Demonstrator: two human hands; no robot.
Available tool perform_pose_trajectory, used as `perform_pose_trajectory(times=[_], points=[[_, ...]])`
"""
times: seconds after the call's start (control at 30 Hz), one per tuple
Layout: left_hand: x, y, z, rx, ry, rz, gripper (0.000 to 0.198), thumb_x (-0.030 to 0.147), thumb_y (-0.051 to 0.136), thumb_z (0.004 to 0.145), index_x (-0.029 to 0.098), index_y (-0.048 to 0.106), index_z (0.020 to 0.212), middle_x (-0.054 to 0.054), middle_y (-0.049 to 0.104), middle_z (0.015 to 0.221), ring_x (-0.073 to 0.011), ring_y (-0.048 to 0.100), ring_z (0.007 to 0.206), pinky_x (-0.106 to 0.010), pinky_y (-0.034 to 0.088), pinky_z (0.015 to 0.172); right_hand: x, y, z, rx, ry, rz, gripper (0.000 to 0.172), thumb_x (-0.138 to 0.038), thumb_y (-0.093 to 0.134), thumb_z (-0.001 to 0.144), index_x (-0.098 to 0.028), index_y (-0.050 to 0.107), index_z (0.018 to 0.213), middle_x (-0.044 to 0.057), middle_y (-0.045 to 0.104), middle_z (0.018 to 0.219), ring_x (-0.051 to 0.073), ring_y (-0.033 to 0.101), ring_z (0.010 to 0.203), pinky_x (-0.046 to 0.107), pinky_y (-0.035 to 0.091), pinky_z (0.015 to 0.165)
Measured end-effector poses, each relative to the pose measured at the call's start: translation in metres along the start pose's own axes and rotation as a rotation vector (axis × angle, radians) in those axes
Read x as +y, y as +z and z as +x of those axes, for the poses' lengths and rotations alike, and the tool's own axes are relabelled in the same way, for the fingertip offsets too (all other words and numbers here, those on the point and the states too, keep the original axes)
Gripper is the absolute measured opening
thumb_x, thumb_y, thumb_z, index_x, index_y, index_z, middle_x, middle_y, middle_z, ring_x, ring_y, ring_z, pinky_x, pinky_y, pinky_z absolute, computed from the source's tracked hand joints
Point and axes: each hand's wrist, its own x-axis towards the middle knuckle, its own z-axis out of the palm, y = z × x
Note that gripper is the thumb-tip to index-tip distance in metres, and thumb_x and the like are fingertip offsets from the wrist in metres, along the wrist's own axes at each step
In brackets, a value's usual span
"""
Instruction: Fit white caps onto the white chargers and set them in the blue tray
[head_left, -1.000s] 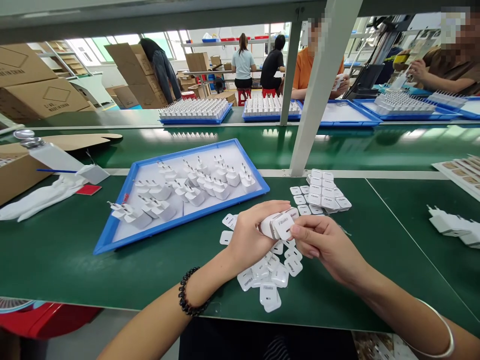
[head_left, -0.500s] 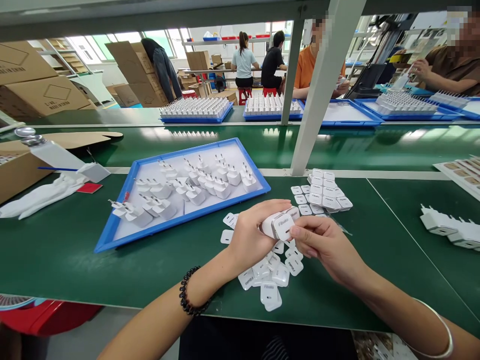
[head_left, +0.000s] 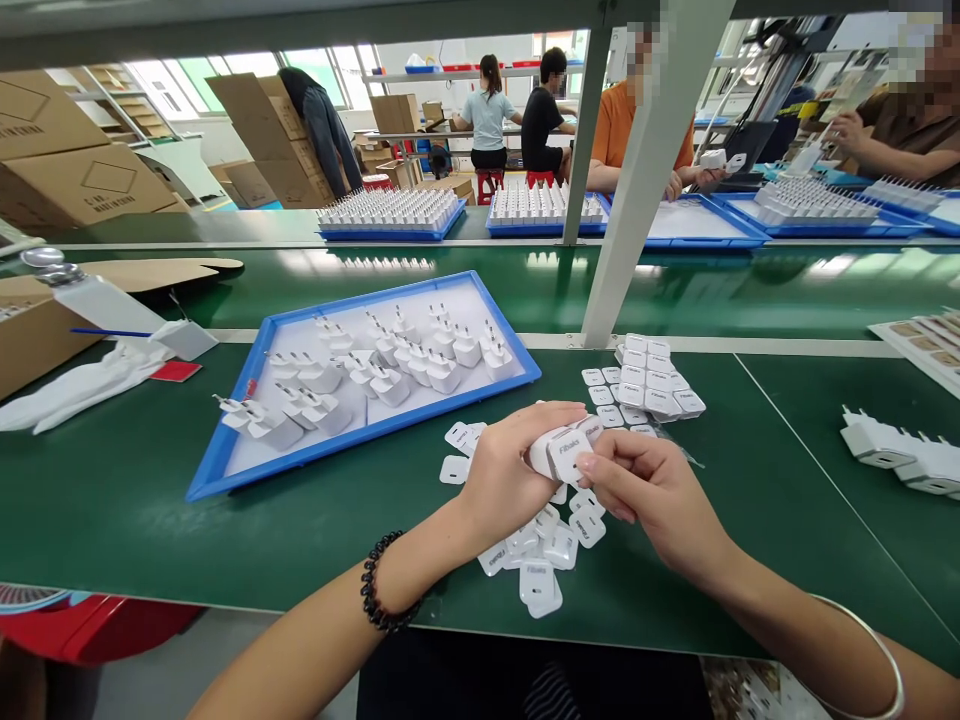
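Note:
My left hand (head_left: 499,475) is wrapped round a white charger (head_left: 540,454), its end face turned toward me. Over that face lies a printed white cover plate (head_left: 568,455) with rounded corners, and a second printed white piece shows just behind it. Thumb and fingers of my right hand (head_left: 660,492) pinch the plate's lower right edge; whether it sits flush I cannot tell. Below both hands, loose cover plates (head_left: 537,580) lie in an overlapping heap on the green bench. More loose plates (head_left: 454,469) are left of my left hand, partly hidden by it.
A blue-rimmed tray (head_left: 360,435) holds several white plugs, pins up. Stacked covers (head_left: 651,378) lie behind my right hand, and several chargers (head_left: 900,452) stand far right. A white post (head_left: 626,200) rises beyond. A dispenser bottle (head_left: 105,297) and white cloth (head_left: 90,385) are left. Co-workers sit opposite.
My hands stay nearly in place; the charger and plate have shifted very slightly right. Across the bench, a co-worker's hands have come into view holding white pieces.

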Motion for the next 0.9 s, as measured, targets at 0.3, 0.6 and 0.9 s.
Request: perform_pose_trajectory(times=[0.3, 0.6, 0.9], points=[[-0.0006, 0.0006, -0.0010, -0.007, -0.034, -0.003, 0.030, 0.013, 0.070, 0.076, 0.017, 0.069, 0.105, -0.009, 0.072, 0.110, -0.0230, 0.069, 0.101, -0.037, 0.058, 0.089, -0.0001, 0.0036, -0.0006, 0.038, -0.062, -0.088, 0.032, -0.037, 0.062, 0.084, -0.018, 0.054, 0.060, -0.007, 0.035, 0.044, 0.008, 0.029, 0.043, 0.025, 0.021, 0.043], [0.0006, 0.0008, -0.0020, -0.022, -0.101, 0.011, 0.031, 0.014, 0.069, 0.077, 0.014, 0.069, 0.107, -0.011, 0.072, 0.111, -0.0225, 0.069, 0.102, -0.033, 0.058, 0.089, -0.0008, 0.0055, -0.0002, 0.069, -0.116, -0.180, 0.032, -0.034, 0.060, 0.085, -0.019, 0.050, 0.058, -0.007, 0.036, 0.046, 0.007, 0.030, 0.042, 0.025, 0.022, 0.042], [-0.0003, 0.0019, -0.0034, -0.038, -0.150, 0.019, 0.030, 0.014, 0.069, 0.077, 0.014, 0.069, 0.107, -0.009, 0.072, 0.111, -0.0211, 0.069, 0.102, -0.031, 0.057, 0.089, 0.0001, 0.0056, -0.0010, 0.069, -0.095, -0.193, 0.032, -0.034, 0.059, 0.086, -0.019, 0.049, 0.059, -0.007, 0.036, 0.047, 0.007, 0.029, 0.043, 0.024, 0.022, 0.043]])
